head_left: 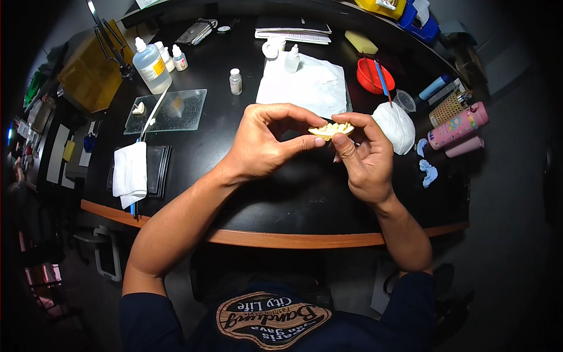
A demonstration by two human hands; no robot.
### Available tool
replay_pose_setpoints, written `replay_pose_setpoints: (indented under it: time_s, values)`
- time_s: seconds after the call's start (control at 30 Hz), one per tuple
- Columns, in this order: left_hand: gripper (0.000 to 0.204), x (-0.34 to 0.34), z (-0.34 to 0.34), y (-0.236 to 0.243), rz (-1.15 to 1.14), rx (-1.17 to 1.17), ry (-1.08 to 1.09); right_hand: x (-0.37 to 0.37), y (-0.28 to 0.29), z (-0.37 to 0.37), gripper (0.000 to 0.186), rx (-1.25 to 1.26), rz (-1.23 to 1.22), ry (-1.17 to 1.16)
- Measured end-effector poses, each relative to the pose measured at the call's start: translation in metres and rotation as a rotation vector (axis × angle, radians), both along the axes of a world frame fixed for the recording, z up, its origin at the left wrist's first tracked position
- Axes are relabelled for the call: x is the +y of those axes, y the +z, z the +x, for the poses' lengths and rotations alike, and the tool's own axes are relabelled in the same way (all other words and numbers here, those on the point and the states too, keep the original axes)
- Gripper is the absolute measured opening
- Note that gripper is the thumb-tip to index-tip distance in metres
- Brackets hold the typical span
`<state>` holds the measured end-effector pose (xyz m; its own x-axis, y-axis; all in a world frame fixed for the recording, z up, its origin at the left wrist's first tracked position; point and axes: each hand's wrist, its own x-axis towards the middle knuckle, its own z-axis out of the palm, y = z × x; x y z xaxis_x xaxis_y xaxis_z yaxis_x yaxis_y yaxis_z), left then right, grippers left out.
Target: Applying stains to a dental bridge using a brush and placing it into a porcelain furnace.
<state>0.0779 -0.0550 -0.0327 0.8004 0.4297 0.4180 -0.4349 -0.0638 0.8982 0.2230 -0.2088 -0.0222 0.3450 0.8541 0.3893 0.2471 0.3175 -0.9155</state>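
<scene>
A pale yellow dental cast (pixel 331 132) with a row of teeth along its upper edge is held up over the dark table. My left hand (pixel 265 138) pinches its left end between thumb and fingers. On the right end, my right hand (pixel 366 155) grips it with the thumb in front and the fingers curled behind. The cast's underside and back are mostly hidden. Behind the hands lies a white paper sheet (pixel 302 88), on which stands a small dropper bottle (pixel 292 60).
On the left are a glass slab (pixel 190 108), a large liquid bottle (pixel 151 66) and a white cloth (pixel 129 172). A small vial (pixel 236 82) stands mid-table. To the right are a red bowl (pixel 366 75), a white bundle (pixel 396 129) and a pink flask (pixel 458 126). A wooden edge (pixel 293 239) borders the table.
</scene>
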Motion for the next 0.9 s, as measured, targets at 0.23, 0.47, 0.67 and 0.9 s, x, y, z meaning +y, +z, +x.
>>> replay_pose_setpoints:
  time_s: [0.23,0.47,0.67,0.9]
  values:
    - [0.026,-0.004,-0.002,0.005,-0.025,0.043,-0.006,-0.001,-0.003,0.003,0.027,-0.050,0.052,0.002]
    - [0.021,0.000,-0.005,0.002,-0.013,0.064,0.005,0.002,-0.005,0.002,0.025,-0.277,0.128,-0.091]
    - [0.013,0.005,-0.005,0.006,0.061,0.164,0.063,0.004,-0.001,-0.002,0.025,-0.482,0.114,-0.167]
    - [0.017,0.007,-0.007,0.006,0.033,0.125,0.006,0.003,0.000,-0.001,0.030,-0.467,0.132,-0.147]
